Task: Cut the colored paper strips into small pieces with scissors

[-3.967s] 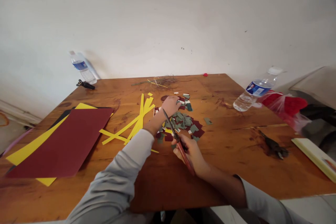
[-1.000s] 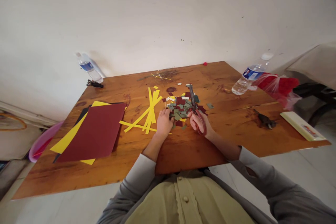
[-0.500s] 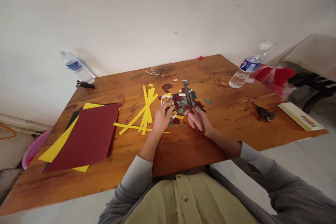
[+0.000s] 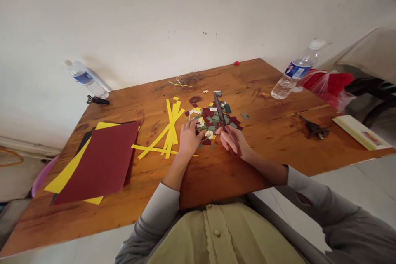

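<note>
Small cut paper pieces in maroon, grey-green, white and yellow lie in a loose heap at the middle of the table. At the heap's near left edge is my left hand, its thumb and fingers apart and nothing seen between them. My right hand is closed around the handles of a pair of scissors; the blades are together and point away over the heap. Several yellow paper strips lie crossed to the left of my left hand.
Maroon, yellow and black sheets are stacked at the left. Water bottles stand at the back left and right. A dark clip-like item, a black plug and a pale box also lie on the wooden table.
My left hand has opened, its fingers spreading down at the heap's edge. Light pieces now show beside its fingertips. My right hand keeps its hold on the scissors. The view has shifted slightly.
</note>
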Demonstrator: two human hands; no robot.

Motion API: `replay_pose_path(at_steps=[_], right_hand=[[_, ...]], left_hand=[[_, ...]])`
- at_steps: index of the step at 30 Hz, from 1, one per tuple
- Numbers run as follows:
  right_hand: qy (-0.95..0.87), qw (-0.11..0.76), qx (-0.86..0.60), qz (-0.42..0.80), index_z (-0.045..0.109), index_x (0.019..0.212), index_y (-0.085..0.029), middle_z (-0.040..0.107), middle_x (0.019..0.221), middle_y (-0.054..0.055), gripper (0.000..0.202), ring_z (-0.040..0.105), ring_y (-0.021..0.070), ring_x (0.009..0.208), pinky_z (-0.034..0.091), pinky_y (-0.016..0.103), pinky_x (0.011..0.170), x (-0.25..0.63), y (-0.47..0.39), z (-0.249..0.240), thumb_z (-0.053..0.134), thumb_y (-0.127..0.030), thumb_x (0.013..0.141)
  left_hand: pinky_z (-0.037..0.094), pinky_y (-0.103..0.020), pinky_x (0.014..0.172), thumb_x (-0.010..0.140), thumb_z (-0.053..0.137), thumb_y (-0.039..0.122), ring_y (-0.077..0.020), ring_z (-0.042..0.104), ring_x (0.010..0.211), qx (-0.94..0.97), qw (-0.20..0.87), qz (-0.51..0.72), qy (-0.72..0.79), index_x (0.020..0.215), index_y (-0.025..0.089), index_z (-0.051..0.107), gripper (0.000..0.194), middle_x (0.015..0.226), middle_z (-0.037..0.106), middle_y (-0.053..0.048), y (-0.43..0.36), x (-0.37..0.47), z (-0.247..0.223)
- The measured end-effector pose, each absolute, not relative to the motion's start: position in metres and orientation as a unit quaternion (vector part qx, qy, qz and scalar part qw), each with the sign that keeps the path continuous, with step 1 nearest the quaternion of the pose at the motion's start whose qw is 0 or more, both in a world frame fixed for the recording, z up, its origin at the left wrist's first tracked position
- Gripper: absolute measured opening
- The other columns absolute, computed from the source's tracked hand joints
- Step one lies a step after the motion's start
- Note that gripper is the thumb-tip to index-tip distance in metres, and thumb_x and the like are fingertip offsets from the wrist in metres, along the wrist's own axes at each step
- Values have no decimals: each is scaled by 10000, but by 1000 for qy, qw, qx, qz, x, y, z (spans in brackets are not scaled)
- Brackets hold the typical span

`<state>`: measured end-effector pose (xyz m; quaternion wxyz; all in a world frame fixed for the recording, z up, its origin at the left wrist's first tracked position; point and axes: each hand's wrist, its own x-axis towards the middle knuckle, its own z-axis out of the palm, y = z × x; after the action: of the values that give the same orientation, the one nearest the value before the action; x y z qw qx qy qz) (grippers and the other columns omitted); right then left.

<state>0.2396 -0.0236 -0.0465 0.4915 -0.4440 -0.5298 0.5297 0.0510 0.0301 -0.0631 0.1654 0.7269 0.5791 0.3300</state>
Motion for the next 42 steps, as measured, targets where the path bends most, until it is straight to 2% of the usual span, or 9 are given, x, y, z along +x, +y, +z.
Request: replay_pose_path(at_steps=[3,7,12,17,22,25,29,37,42], right_hand=[[-519,492,-451,534,539,808,-237,440,463,-88,395,370,96,363,292,242,390,239,-24,-43,654,-613,855],[-503,491,-470,534,556,835,-238,434,424,-91,391,367,109,353,293,244,382,238,-25,-41,665,-613,842],[-498,492,-472,536,568,854,-236,439,420,-85,434,359,112,349,272,244,376,239,-24,-47,682,-654,834],[-509,501,-456,531,590,881,-234,457,450,-67,428,379,124,366,292,262,387,243,-24,-53,664,-655,880],[-507,495,-460,535,580,872,-246,447,443,-65,450,371,133,363,278,267,374,241,-25,-49,679,-684,858],[-507,491,-465,535,577,859,-245,440,438,-71,455,373,130,361,281,264,377,240,-25,-46,698,-683,832],[-512,478,-468,538,564,821,-246,449,432,-68,420,384,129,366,292,257,373,241,-25,-43,664,-653,850],[-539,418,-509,525,519,772,-239,486,447,-76,300,360,87,324,265,229,348,243,-22,-47,667,-471,892],[-532,425,-511,525,529,829,-240,464,446,-90,239,332,84,320,252,227,342,242,-21,-53,648,-434,902]], left_hand=[[478,-478,1082,763,724,103,-327,635,1195,748,180,310,558,1150,188,713,397,1270,710,-156,33,57,-63],[526,-382,976,751,580,-14,-251,686,1023,707,247,372,549,1001,201,714,355,1058,743,-94,40,60,-59],[544,-332,852,793,650,102,-196,675,817,604,337,460,556,954,194,705,194,882,737,-30,53,63,-52],[553,-339,834,777,666,112,-198,688,870,555,378,482,563,1080,182,707,314,1060,756,-89,58,51,-49],[521,-355,806,781,654,77,-188,617,727,614,288,392,621,803,202,658,128,805,688,-41,43,40,-49],[510,-376,828,745,751,125,-217,608,760,678,280,307,607,668,223,601,195,757,634,-35,31,48,-47],[491,-354,812,678,765,68,-220,597,775,696,262,305,595,608,232,551,278,741,604,-26,24,59,-42],[416,-253,605,747,709,191,-127,496,557,537,441,423,582,667,207,716,82,565,564,45,30,54,-38],[394,-233,484,765,683,221,-97,471,445,437,498,478,576,660,198,612,128,552,547,51,33,56,-39]])
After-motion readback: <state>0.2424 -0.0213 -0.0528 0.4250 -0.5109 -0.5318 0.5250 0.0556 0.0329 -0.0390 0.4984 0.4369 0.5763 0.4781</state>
